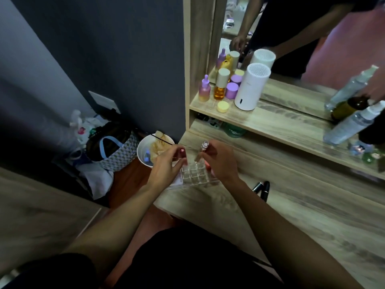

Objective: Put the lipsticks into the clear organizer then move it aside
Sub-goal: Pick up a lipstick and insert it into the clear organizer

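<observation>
A clear gridded organizer (pixel 195 175) stands at the left front corner of the wooden vanity top (pixel 291 205). My left hand (pixel 166 165) holds a dark red lipstick (pixel 181 152) just above the organizer's left rear corner. My right hand (pixel 220 161) grips a slim tube with a silver patterned cap (pixel 203 148), tilted, its lower end at a rear cell of the organizer. Two black lipsticks (pixel 263 187) lie on the vanity top to the right of my right wrist.
A white humidifier (pixel 251 86), purple and amber bottles (pixel 220 86) and a yellow jar stand on the shelf before a mirror. Spray bottles (pixel 354 122) lean at the right. A white bin (pixel 145 153) and bags sit on the floor left of the vanity.
</observation>
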